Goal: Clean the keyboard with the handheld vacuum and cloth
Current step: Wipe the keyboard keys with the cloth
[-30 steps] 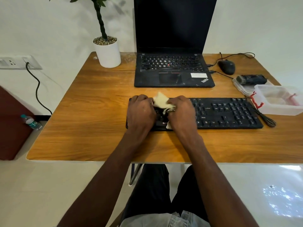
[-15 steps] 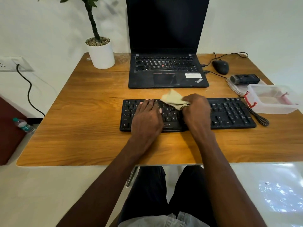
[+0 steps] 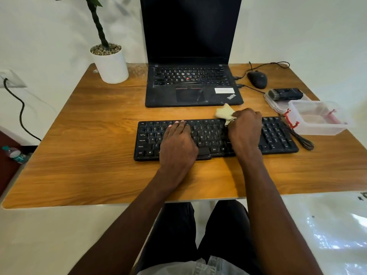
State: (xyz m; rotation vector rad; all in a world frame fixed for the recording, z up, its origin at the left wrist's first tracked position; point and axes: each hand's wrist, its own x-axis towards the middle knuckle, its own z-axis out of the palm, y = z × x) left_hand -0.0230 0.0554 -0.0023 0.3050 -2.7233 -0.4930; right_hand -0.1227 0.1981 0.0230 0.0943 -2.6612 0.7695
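Yellow cloth (image 3: 224, 113) half-hidden in right hand (image 3: 244, 127) grip, left hand (image 3: 178, 141) flat, fingers straight, covering keyboard (image 3: 215, 137) keys.

there is one view only, worn on my head, wide-angle, looking forward and steeply down from above and behind my right hand (image 3: 245, 128) where it grips the cloth (image 3: 224, 114). it sits near enough that my forearms fill the lower frame. beyond the grip it reaches the wall; below, my lap.
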